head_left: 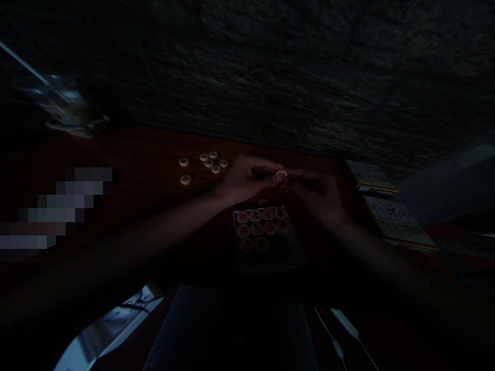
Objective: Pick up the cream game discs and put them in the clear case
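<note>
A round xiangqi piece with a red character (pixel 281 176) is pinched between the fingertips of my left hand (pixel 245 180) and my right hand (pixel 319 193), above the table. Both hands are closed on this same piece. Just below it stands a shallow square box (pixel 286 263) holding rows of pieces with red and dark characters. Another piece (pixel 264 202) lies just beyond the box's far edge, dimly lit. To the left of my left hand, several loose pieces (pixel 209 163) are scattered on the table, one of them nearer to me (pixel 185 180).
The dark reddish table (pixel 150 149) meets a rough stone wall (pixel 240 77). Two flat printed boxes (pixel 398 219) (pixel 369 174) lie at the right. A clear plastic cup or bag with a straw (pixel 64 103) is at the far left. White cables (pixel 344 324) hang below the table edge.
</note>
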{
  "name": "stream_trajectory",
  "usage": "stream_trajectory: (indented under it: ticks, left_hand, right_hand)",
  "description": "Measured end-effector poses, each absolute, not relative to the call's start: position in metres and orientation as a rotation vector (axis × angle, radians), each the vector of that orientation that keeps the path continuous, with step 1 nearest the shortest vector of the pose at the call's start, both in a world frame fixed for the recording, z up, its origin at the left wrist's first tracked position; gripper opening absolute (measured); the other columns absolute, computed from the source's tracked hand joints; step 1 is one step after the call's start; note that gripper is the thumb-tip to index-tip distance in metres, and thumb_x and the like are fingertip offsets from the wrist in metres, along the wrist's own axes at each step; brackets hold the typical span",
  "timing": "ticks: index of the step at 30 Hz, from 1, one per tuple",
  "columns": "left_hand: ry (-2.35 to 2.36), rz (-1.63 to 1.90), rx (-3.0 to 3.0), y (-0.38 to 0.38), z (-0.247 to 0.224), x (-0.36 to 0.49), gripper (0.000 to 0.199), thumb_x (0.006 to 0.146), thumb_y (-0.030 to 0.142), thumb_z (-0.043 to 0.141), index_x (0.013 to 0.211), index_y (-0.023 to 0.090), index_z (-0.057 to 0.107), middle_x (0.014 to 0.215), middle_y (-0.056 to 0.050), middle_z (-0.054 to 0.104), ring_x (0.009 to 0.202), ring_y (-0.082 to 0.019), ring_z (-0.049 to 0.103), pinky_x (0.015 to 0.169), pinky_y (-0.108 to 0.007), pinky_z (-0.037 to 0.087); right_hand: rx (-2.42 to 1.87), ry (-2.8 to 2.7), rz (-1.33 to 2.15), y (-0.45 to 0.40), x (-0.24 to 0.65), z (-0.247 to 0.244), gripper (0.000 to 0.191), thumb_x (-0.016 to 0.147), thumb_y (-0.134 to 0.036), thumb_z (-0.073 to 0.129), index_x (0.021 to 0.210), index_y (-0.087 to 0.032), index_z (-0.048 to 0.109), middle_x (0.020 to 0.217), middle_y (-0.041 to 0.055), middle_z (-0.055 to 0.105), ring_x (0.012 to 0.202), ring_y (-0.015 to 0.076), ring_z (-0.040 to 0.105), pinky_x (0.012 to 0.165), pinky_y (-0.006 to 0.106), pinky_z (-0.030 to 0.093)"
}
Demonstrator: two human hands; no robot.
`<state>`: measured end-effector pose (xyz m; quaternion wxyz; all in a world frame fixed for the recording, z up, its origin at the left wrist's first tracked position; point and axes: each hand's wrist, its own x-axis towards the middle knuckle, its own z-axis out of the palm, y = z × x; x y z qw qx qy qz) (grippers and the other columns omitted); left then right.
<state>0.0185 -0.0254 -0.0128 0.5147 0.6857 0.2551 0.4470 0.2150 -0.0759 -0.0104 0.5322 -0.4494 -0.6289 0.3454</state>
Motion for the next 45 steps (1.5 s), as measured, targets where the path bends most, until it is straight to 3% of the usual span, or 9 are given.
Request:
stream_trajectory:
  ticks: [3, 8, 16, 20, 25, 31, 35, 45]
  left_hand:
    - [0.561, 1.092, 1.708, -0.026, -0.014, 0.019, 0.03, 0.08, 0.026, 0.088, 0.108, 0.015, 0.081, 0.105, -0.011, 0.084, 0.096, -0.021, 0.081, 0.093, -0.035, 0.063]
    - [0.574, 1.085, 1.778, -0.029, -0.012, 0.019, 0.02, 0.082, 0.022, 0.085, 0.099, 0.014, 0.079, 0.095, -0.009, 0.083, 0.088, -0.019, 0.08, 0.084, -0.031, 0.062]
    - [0.605, 1.012, 1.577, -0.029, -0.007, 0.017, 0.025, 0.08, 0.026, 0.089, 0.1, 0.014, 0.081, 0.095, -0.01, 0.084, 0.085, -0.02, 0.08, 0.082, -0.033, 0.065]
    - [0.574, 1.006, 1.401, -0.029, -0.008, 0.018, 0.031, 0.078, 0.032, 0.092, 0.101, 0.014, 0.081, 0.097, -0.01, 0.083, 0.087, -0.02, 0.081, 0.089, -0.039, 0.066]
    - [0.584, 0.998, 1.393, -0.031, -0.006, 0.017, 0.031, 0.077, 0.031, 0.093, 0.101, 0.014, 0.081, 0.101, -0.01, 0.084, 0.09, -0.019, 0.08, 0.091, -0.037, 0.065]
    - [0.584, 0.989, 1.406, -0.028, -0.009, 0.018, 0.03, 0.072, 0.027, 0.095, 0.097, 0.015, 0.081, 0.099, -0.008, 0.083, 0.088, -0.017, 0.079, 0.087, -0.032, 0.064]
    - [0.536, 0.925, 1.274, -0.027, -0.007, 0.019, 0.024, 0.075, 0.024, 0.093, 0.093, 0.015, 0.079, 0.095, -0.007, 0.082, 0.087, -0.018, 0.079, 0.091, -0.036, 0.064]
    - [0.494, 0.883, 1.093, -0.027, -0.002, 0.018, 0.028, 0.07, 0.018, 0.096, 0.09, 0.015, 0.077, 0.092, -0.005, 0.082, 0.084, -0.019, 0.081, 0.09, -0.04, 0.067]
  right_hand:
    - [-1.063, -1.493, 0.809, -0.076, 0.215, -0.01, 0.026, 0.077, -0.049, 0.092, 0.087, -0.026, 0.085, 0.084, 0.0024, 0.082, 0.076, 0.0189, 0.074, 0.077, 0.035, 0.061]
    - [-1.085, -1.447, 0.824, -0.076, 0.213, -0.013, 0.03, 0.072, -0.049, 0.095, 0.085, -0.024, 0.083, 0.081, 0.0027, 0.081, 0.072, 0.0183, 0.073, 0.071, 0.033, 0.061]
    - [-1.021, -1.439, 0.864, -0.076, 0.212, -0.011, 0.026, 0.079, -0.043, 0.092, 0.094, -0.023, 0.083, 0.079, 0.0021, 0.081, 0.066, 0.0162, 0.073, 0.064, 0.03, 0.06]
    - [-1.014, -1.439, 0.818, -0.075, 0.214, -0.011, 0.028, 0.078, -0.042, 0.092, 0.097, -0.024, 0.083, 0.084, 0.0031, 0.083, 0.069, 0.018, 0.075, 0.067, 0.033, 0.063]
    - [-1.081, -1.532, 0.637, -0.08, 0.215, -0.009, 0.023, 0.081, -0.042, 0.09, 0.097, -0.026, 0.084, 0.097, 0.0044, 0.085, 0.086, 0.0237, 0.08, 0.081, 0.039, 0.066]
    - [-1.052, -1.68, 0.547, -0.084, 0.218, -0.01, 0.027, 0.084, -0.032, 0.087, 0.111, -0.03, 0.082, 0.102, 0.0021, 0.084, 0.09, 0.0229, 0.08, 0.085, 0.039, 0.066]
    - [-1.067, -1.75, 0.447, -0.086, 0.219, -0.008, 0.024, 0.087, -0.033, 0.084, 0.111, -0.03, 0.082, 0.105, 0.0029, 0.083, 0.093, 0.0234, 0.079, 0.089, 0.04, 0.065]
    - [-1.055, -1.736, 0.451, -0.088, 0.218, -0.006, 0.027, 0.088, -0.034, 0.082, 0.114, -0.027, 0.08, 0.101, 0.0039, 0.082, 0.087, 0.0212, 0.077, 0.082, 0.037, 0.063]
